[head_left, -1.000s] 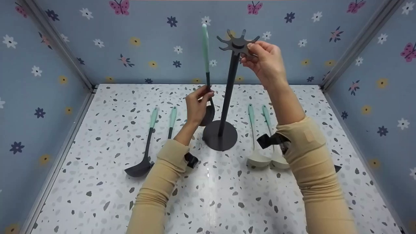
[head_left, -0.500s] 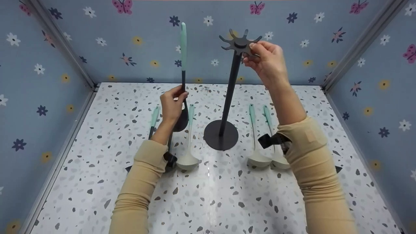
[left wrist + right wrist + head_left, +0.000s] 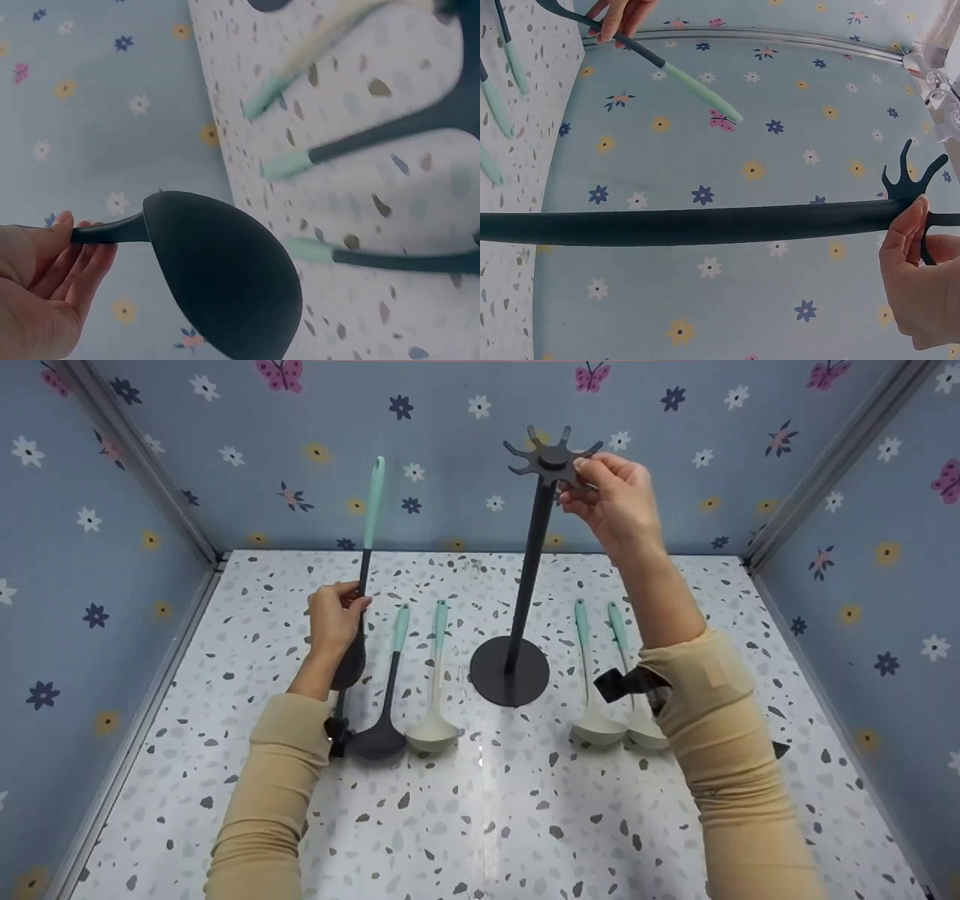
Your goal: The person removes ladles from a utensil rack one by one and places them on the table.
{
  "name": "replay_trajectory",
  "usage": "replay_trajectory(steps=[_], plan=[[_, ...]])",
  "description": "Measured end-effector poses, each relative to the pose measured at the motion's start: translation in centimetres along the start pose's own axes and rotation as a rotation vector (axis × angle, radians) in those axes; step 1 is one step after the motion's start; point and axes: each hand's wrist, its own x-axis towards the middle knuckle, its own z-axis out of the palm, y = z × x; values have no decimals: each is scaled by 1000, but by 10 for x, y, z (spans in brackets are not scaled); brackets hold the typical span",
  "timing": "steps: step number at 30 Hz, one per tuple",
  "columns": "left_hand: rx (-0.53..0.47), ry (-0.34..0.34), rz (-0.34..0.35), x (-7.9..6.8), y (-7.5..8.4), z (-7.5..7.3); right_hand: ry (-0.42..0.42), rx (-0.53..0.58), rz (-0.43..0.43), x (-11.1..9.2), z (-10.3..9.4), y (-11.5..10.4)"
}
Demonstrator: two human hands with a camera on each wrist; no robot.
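Note:
My left hand [image 3: 334,615] pinches the black neck of a ladle [image 3: 373,506], held up over the table's left side with its mint handle pointing upward. In the left wrist view, its dark bowl [image 3: 225,277] hangs beyond the fingers. My right hand [image 3: 616,499] grips one arm of the hooked top [image 3: 553,457] of a black utensil stand [image 3: 530,562] between thumb and fingers. The stand leans slightly, and its round base [image 3: 510,690] is on the table. No utensil hangs on the visible hooks.
On the speckled table [image 3: 480,825] lie a black ladle [image 3: 381,735] and a cream ladle [image 3: 433,729] left of the stand. Two more cream ladles [image 3: 598,727] lie to its right, one partly behind my sleeve. Another black ladle is mostly hidden by my left arm. Patterned walls [image 3: 300,450] enclose the table.
My left hand has carried the black ladle leftward, away from the stand, and lately lower. The ladles left of the stand have come into view. My right hand stays on the stand's top.

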Motion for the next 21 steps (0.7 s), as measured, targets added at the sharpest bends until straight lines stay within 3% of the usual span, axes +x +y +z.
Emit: replay_trajectory(steps=[10, 17, 21], plan=[[168, -35, -153, -4, -38, -26, -2, -20, -10, 0, -2, 0], [251, -31, -254, -11, -62, -37, 3, -26, -2, 1, -1, -1], [313, -64, -316, -14, -73, -41, 3, -17, 9, 1, -1, -1]])
